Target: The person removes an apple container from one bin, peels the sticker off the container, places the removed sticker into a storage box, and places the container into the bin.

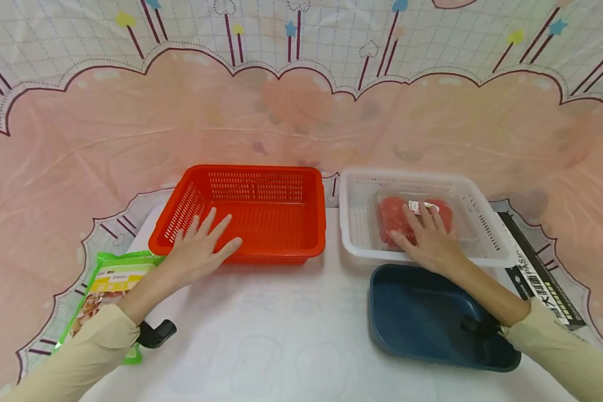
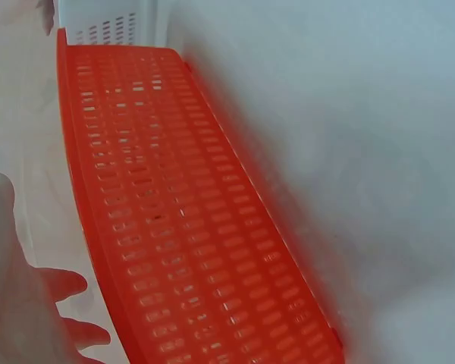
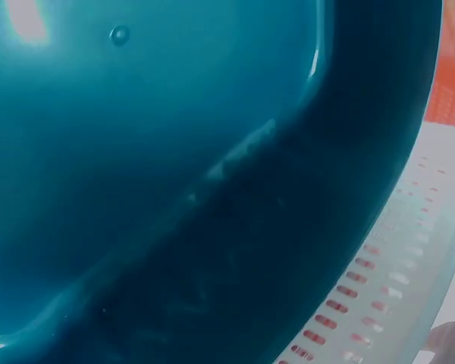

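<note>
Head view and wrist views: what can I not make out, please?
- Head view: part of the clear pack, behind the right hand.
- Head view: print on the white label, too small.
- Head view: part of the green bag, behind the left sleeve.
- Right wrist view: outline of the blue basin, cut off by edges.

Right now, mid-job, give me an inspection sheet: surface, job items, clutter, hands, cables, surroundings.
Surface: white tabletop, faint markings.
Job items: red basket at left; white basket at right, holding a clear pack of red items.
Clutter: blue bin under the right forearm; green packet by the left; printed black-and-white item far right.
Hands: left hand spread at the red basket; right hand over the pack, contact unclear.
Cables: nothing seen.
Surroundings: patterned cloth.
</note>
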A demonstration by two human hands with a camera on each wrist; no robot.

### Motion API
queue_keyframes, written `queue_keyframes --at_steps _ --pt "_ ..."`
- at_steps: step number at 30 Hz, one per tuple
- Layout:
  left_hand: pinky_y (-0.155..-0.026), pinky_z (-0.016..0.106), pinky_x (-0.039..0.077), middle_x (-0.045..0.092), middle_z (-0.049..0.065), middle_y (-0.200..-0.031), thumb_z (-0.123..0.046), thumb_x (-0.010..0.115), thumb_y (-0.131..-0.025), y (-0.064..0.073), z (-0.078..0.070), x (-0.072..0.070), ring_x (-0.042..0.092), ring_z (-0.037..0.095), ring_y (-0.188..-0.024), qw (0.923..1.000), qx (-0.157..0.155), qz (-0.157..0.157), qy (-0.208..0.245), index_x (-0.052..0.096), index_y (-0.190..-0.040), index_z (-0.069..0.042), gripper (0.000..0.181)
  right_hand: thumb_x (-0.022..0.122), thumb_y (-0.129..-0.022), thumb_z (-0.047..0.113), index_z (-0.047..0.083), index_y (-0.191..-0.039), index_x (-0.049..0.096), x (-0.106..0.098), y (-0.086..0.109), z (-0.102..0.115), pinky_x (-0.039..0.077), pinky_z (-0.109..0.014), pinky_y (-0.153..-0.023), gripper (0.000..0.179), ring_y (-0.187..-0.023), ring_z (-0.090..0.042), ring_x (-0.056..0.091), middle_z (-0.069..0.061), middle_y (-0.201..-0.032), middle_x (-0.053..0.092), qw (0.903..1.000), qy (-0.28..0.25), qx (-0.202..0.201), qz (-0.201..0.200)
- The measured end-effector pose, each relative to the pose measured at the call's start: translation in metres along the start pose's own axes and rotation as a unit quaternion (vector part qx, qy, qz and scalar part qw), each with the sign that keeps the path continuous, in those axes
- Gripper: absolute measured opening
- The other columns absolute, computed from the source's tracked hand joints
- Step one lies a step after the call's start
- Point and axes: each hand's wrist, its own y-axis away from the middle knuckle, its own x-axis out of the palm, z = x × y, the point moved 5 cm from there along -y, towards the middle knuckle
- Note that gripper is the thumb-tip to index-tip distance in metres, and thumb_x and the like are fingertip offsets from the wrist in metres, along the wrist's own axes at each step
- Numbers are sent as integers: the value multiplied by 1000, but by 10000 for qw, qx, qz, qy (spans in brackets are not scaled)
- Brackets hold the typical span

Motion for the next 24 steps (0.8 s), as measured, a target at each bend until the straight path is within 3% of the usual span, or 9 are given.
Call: queue_keyframes --at_steps 6,18,24 --pt "-109 76 4 2 18 -164 -64 36 -95 -1 -13 2 3 54 -145 9999 134 -13 77 16 -156 -20 78 36 -92 67 18 -157 11 -1 -1 -8 6 -81 -105 85 -146 -50 3 -24 -161 5 9999 -7 104 37" --pt "-113 71 7 8 17 -164 -65 36 -94 -10 -32 6 7 49 -147 9986 351 -93 379 18 -156 -20 79 40 -93 61 10 -155 19 -9 -2 -18 8 -80 -106 83 -143 -51 9 -25 -160 11 9994 69 -102 -308" --pt "-115 69 7 8 15 -164 -67 37 -93 -14 -39 8 7 47 -148 9975 422 -106 548 16 -156 -22 81 39 -94 62 7 -154 20 -10 -5 -24 10 -81 -104 83 -143 -51 11 -27 -157 15 9995 43 -8 -307"
